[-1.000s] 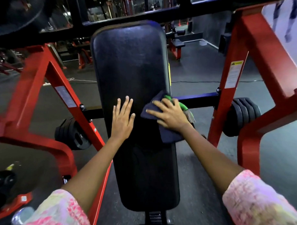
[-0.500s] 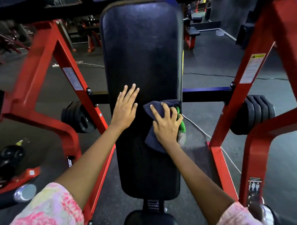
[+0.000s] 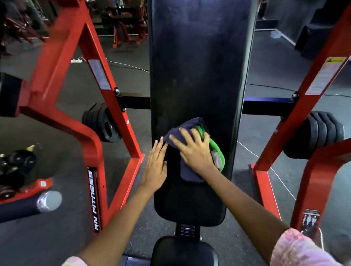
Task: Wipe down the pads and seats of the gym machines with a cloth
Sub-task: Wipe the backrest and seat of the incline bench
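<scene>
A long black back pad (image 3: 197, 64) runs up the middle of the view, with a black seat (image 3: 183, 254) below it. My right hand (image 3: 194, 151) lies flat with spread fingers on a dark blue cloth (image 3: 187, 174), pressing it onto the pad's lower part. A green item (image 3: 217, 149) shows at the cloth's right edge under that hand. My left hand (image 3: 156, 166) rests flat with straight fingers on the pad's left edge, its fingertips touching the cloth.
Red frame posts (image 3: 104, 102) (image 3: 310, 109) flank the pad closely on both sides. Black weight plates (image 3: 103, 122) (image 3: 316, 133) hang on each side. A bar end (image 3: 49, 201) juts in at lower left. Dark rubber floor with a white cable (image 3: 276, 174) lies around.
Both hands slid down the pad toward the seat, the right hand dragging the cloth with it. The left hand moved closer and now touches the cloth. The view tilted down.
</scene>
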`<state>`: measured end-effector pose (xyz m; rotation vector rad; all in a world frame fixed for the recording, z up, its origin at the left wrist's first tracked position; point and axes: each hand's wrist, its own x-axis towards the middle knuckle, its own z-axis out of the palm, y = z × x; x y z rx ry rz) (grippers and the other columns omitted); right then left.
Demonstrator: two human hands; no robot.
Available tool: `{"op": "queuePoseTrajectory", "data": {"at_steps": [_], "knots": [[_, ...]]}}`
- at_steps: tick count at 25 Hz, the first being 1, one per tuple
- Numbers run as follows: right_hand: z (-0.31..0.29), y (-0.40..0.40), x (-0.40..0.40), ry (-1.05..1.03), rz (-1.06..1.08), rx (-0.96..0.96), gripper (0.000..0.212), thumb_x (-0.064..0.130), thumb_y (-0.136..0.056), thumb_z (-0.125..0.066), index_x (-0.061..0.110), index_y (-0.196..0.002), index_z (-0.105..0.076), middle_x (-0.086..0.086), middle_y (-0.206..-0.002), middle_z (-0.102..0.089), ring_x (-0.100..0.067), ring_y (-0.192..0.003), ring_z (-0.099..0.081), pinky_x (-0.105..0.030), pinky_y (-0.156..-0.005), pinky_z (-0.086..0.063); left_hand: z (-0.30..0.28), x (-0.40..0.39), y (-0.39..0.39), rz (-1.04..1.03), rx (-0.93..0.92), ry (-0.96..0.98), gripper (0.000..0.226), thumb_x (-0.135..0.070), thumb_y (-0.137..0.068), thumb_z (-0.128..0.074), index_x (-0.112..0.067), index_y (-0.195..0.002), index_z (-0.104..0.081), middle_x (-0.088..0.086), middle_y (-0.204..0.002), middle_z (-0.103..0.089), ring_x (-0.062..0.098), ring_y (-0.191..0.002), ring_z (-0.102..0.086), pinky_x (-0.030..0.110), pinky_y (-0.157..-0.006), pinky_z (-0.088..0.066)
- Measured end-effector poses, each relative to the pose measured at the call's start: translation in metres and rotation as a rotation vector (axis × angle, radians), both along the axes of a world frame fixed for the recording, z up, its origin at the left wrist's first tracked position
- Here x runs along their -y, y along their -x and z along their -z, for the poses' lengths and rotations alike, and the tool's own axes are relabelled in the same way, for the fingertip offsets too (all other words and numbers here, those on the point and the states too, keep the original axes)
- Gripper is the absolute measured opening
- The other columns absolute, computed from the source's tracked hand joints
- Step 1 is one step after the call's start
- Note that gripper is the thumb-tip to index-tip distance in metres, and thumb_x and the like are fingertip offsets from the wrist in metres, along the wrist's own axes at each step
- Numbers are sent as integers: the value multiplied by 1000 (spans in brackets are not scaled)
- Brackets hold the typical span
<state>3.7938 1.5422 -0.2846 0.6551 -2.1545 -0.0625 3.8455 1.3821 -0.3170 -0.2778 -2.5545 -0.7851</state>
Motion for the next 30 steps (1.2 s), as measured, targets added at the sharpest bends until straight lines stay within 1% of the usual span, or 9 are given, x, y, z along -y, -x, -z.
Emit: {"op": "queuePoseTrajectory", "data": {"at_steps": [3, 7, 10, 13, 15, 19, 24, 28, 30], "knots": [[4, -6, -22, -248, -146, -8, 64, 38, -64, -79, 33, -125, -60, -4, -124, -62, -29, -107, -41, -49, -81, -49, 10, 4, -12, -10, 39, -97, 60, 8, -76, -35, 3, -135, -42, 2, -150, -19, 18, -141, -17, 29, -116, -17], [-40, 12, -3, 38, 154, 28, 66, 35, -64, -75, 34, -128, -57, -6, -126, -59, -31, -108, -38, -49, -81, -47, 7, 1, -19, 4, 87, -271, 64, 20, -74, -36, 1, -134, -42, -1, -148, -22, 18, -140, -21, 10, -113, -10], [-24, 5, 8, -92, -4, 9, 62, 33, -64, -74, 34, -125, -60, -5, -125, -60, -32, -109, -42, -48, -79, -49, 8, -5, -20, -33, 50, -359, 64, 18, -72, -38, 3, -135, -40, 7, -147, -28, 16, -138, -24, 8, -111, -11], [-24, 5, -15, -479, -256, -47, 47, 32, -68, -65, 35, -115, -66, -1, -118, -65, -29, -104, -52, -48, -75, -51, 11, -6, -24, -83, 86, -473, 70, 23, -76, -42, -6, -139, -32, 13, -149, -29, 16, -138, -26, 20, -115, -18], [-58, 22, -7, -364, -69, -54, 50, 32, -68, -65, 36, -117, -64, -2, -121, -63, -30, -106, -48, -48, -76, -49, 8, -1, -24, -71, 182, -565, 74, 23, -79, -40, -10, -143, -24, 7, -150, -29, 15, -137, -30, 39, -113, -29], [-82, 29, 26, -167, 96, 30, 56, 34, -63, -70, 37, -118, -63, -4, -122, -62, -32, -105, -57, -45, -78, -49, -7, -1, -21, -107, 287, -692, 72, 24, -81, -32, -4, -146, -18, 9, -149, -31, 11, -133, -35, 22, -107, -30], [-60, 16, 3, -594, -230, -43, 52, 41, -62, -77, 38, -113, -67, 0, -116, -65, -26, -99, -59, -42, -73, -50, -9, 6, -21, -96, 344, -713, 75, 26, -78, -33, -4, -145, -19, 11, -147, -34, 24, -136, -35, 27, -111, -27], [-82, 27, 37, -163, 108, 40, 62, 40, -58, -77, 39, -118, -63, -2, -122, -62, -29, -101, -58, -43, -76, -49, -7, 11, -20, -177, 319, -589, 71, 21, -78, -41, -7, -142, -31, 0, -144, -42, 18, -135, -36, 42, -114, -23], [-55, 16, 48, -126, 41, 62, 62, 37, -58, -77, 36, -118, -64, -3, -121, -63, -31, -104, -57, -45, -79, -47, -7, 7, -22, -161, 319, -676, 70, 23, -78, -39, -8, -140, -32, 1, -144, -41, 16, -136, -35, 38, -113, -27]]}}
